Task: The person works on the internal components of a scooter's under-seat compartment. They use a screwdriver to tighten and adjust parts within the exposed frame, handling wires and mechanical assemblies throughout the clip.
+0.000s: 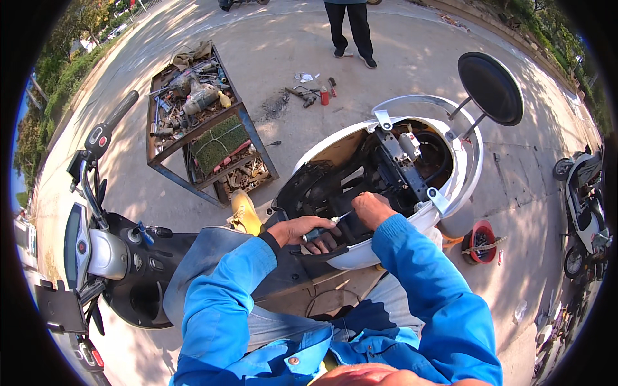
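Note:
My left hand point(309, 230) is closed around the dark handle of a screwdriver point(316, 235). Its thin shaft points up and right, toward my right hand point(372, 210). The fingers of that hand are curled at the shaft's far end, and whether they pinch it or a small part is hidden. Both hands are over the open seat compartment of a white electric scooter point(357, 260). Inside the compartment, a dark metal crossbar point(393, 159) carries a small whitish part point(409, 144). Black plastic and cables lie around it.
A rusty metal cart point(212, 159) heaped with tools stands ahead on the left. A red can point(324, 95) and loose tools lie on the concrete near a standing person point(350, 29). A round black backrest point(490, 89) rises behind the compartment. A red bucket point(483, 241) sits at right.

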A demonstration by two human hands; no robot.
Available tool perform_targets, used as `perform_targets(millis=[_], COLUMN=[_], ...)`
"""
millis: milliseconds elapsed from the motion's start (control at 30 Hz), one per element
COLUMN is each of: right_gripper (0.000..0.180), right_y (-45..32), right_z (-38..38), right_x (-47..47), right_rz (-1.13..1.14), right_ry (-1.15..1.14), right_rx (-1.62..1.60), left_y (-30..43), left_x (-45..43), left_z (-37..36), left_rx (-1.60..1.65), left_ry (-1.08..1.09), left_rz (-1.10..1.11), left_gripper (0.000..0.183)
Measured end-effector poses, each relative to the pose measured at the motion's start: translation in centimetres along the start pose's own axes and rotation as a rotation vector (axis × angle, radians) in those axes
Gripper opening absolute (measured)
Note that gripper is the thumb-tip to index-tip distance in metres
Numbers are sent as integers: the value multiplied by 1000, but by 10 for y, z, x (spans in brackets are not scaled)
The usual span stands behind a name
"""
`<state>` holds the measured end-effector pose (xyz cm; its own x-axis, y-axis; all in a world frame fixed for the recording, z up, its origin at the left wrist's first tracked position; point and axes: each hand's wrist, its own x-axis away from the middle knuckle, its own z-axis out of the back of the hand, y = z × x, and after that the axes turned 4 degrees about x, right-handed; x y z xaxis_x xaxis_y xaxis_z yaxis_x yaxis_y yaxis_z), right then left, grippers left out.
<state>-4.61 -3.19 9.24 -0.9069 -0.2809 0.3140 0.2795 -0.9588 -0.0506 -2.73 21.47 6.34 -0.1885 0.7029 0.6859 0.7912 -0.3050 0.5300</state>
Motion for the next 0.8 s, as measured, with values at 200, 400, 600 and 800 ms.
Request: perform_targets(millis=[200, 400, 600, 800], right_gripper=[17, 28, 29, 40], right_y=[-4, 1, 71, 150], right_z=[9, 55, 96, 83], right_x=[4, 48, 102, 113], right_rz=[-19, 123, 0, -494], right_ry=[-8, 297, 964, 976], right_rx=[1, -272, -58, -48], left_y=[-24, -29, -14, -16], left_x=[-16, -15, -6, -4], left_z=[2, -17, -6, -27], left_rx=[-325, -1105, -207, -62], left_ry=[103, 697, 118, 125], left_rz=[-173, -489, -242, -300], left_gripper=[27, 31, 22, 33])
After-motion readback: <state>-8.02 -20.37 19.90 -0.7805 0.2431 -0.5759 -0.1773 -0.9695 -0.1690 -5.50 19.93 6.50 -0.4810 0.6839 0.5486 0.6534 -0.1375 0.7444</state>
